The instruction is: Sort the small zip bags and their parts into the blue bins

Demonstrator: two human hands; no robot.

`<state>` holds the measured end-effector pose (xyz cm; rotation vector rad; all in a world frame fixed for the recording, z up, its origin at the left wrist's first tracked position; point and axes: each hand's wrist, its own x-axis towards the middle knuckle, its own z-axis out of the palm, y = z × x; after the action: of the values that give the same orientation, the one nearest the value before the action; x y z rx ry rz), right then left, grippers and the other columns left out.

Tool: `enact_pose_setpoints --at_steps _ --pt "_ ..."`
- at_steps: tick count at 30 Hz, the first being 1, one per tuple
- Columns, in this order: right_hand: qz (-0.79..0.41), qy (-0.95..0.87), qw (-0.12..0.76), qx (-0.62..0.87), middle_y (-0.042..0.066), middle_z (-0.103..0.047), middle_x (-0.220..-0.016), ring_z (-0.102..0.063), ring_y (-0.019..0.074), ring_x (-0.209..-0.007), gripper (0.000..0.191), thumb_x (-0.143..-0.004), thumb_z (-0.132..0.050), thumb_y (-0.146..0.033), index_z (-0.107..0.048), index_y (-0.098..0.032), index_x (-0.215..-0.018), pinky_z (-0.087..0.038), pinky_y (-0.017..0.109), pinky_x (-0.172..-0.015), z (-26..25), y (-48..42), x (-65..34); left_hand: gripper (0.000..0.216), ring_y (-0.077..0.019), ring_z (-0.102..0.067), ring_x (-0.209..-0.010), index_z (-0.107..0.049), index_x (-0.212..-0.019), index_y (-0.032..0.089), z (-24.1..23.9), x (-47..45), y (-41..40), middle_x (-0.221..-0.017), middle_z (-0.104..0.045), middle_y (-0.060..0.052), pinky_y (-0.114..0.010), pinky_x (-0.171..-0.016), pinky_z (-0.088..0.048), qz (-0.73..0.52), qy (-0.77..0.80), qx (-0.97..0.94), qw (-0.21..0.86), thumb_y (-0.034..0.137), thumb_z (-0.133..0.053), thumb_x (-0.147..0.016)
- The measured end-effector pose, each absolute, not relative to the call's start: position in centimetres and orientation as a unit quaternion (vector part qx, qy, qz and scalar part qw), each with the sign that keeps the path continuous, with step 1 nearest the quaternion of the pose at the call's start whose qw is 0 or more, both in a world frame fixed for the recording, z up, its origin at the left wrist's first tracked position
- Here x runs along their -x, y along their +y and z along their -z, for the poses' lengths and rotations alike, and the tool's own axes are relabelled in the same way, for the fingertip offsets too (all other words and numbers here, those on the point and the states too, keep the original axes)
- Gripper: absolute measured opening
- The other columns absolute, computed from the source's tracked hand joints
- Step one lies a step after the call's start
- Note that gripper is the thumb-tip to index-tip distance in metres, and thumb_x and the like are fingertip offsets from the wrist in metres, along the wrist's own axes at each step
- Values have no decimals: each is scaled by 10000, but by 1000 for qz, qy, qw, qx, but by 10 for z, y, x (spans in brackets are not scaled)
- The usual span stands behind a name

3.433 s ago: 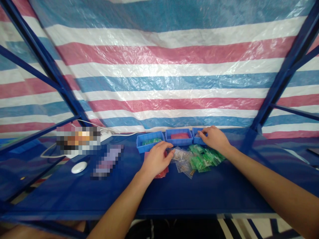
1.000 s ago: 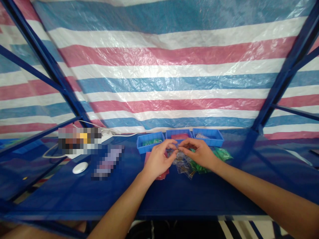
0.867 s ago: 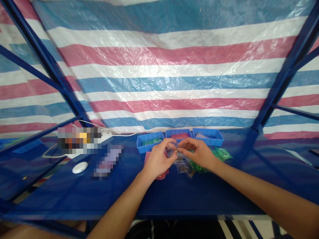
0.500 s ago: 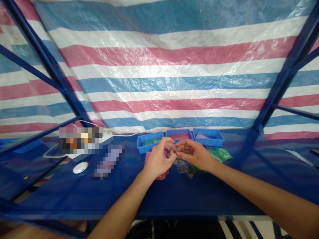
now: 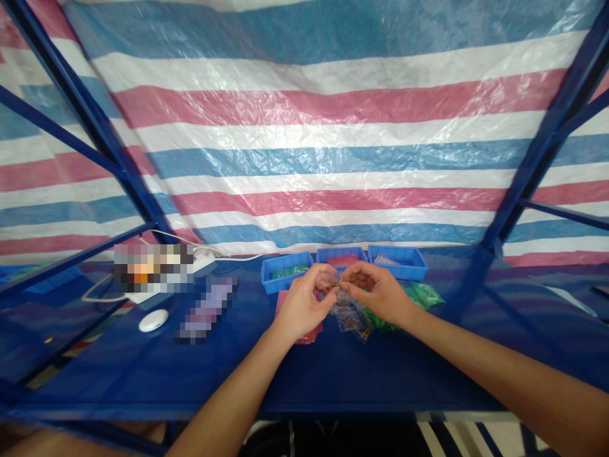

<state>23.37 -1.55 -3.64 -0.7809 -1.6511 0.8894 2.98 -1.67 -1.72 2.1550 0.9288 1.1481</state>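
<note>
2 hands pinch 1 small clear bag point(image 5: 335, 284) just above the bench point(image 5: 333, 374), near the middle of its back edge.

The left hand point(image 5: 302, 304) and right hand point(image 5: 375, 293) meet fingertip to fingertip, thumb and forefinger of each closed tight on the bag; the other fingers curl loosely. The bag is see-through and crinkled, and its contents are too small to make out. Under the hands lie more clear bags point(image 5: 353, 320), green bags point(image 5: 422, 293) partly hidden by the right wrist, and red bags point(image 5: 307, 334) mostly covered by the left hand. Behind stand 3 blue trays point(image 5: 404, 273) along the back edge; their contents are blurred.
</note>
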Motion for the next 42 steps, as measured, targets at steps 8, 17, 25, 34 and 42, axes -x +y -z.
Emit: enact_pose_setpoints --at_steps 8,17,25,34,42 --pt "-426 -663 531 312 31 -738 -931 -715 202 -860 265 -857 -775 -440 -667 -244 -998 -612 356 -831 39 -13 -232 295 -178 -744 -975 -561 -1199 221 21 -31 -10 -1065 -755 -61 -321 -929 -587 -455 338 -762 313 286 -687 -940" --pt "-423 -687 503 309 40 -741 -975 -708 203 -887 245 -901 -746 -422 -684 -227 -1035 -589 345 -843 40 -15 -235 348 -165 -729 -945 -550 -1219 221 23 -31 -12 -1016 -734 -41 -296 -888 -569 -464 335 -763 301 192 -682 -899" --pt "-394 -705 488 330 20 -703 -861 -659 188 -787 208 -918 -731 -413 -674 -214 -929 -539 318 -751 35 -20 -234 310 -150 -703 -884 -559 -1149 220 21 -32 -15 -973 -704 -19 -293 -867 -565 -473 327 -770 278 121 -651 -870" --pt "-354 -729 460 363 9 -712 -842 -622 166 -708 197 -945 -684 -411 -710 -216 -937 -491 291 -665 43 -16 -235 255 -167 -726 -945 -594 -1179 217 22 -31 -12 -1032 -740 -47 -316 -909 -578 -464 331 -769 289 217 -671 -936" --pt "-327 -711 497 375 47 -758 -976 -693 212 -866 205 -935 -694 -403 -732 -224 -1028 -546 328 -770 42 -12 -236 228 -178 -743 -955 -608 -1152 224 19 -29 -11 -1023 -759 -37 -317 -910 -581 -462 353 -762 284 275 -687 -945"
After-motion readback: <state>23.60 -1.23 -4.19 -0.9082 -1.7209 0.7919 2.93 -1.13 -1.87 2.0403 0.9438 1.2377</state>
